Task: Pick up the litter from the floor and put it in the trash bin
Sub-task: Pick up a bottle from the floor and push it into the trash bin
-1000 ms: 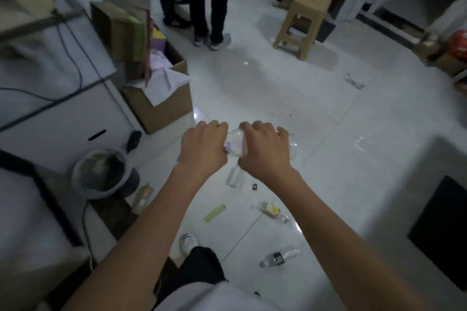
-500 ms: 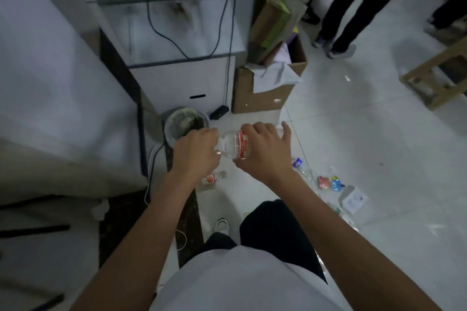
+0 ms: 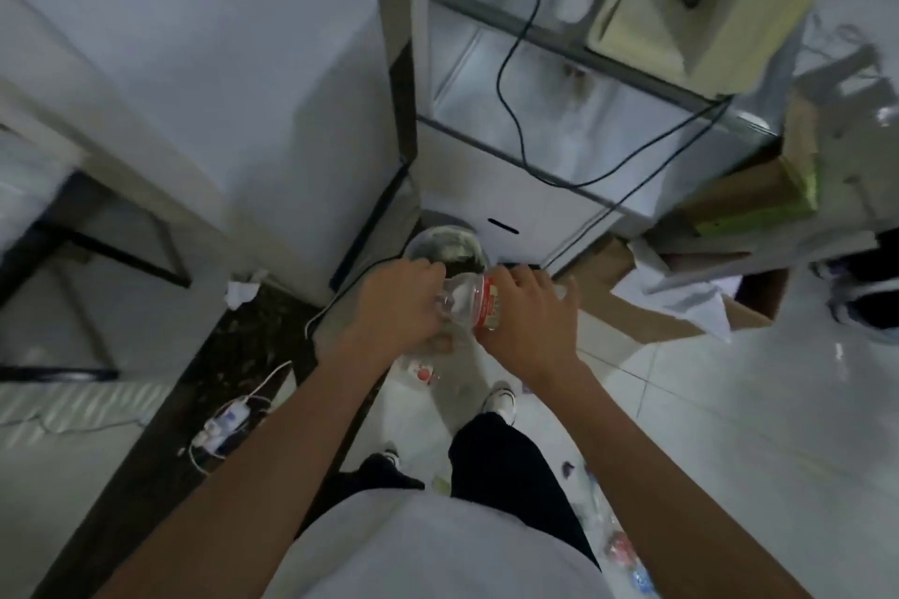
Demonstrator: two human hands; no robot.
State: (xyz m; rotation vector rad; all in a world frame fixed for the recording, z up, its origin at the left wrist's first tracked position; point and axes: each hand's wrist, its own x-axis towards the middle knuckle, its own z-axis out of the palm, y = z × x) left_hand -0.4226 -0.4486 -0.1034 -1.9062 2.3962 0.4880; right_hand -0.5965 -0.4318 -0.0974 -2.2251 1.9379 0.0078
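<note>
We hold one bottle beside the trash bin, undropped; left hand and right hand fingers curl round it. More litter lies about.

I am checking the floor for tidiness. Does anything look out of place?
Yes. A crumpled white paper lies on the dark floor strip, and blurred colourful litter is scattered on the white tiles at lower right. Both are outside the round grey trash bin.
</note>
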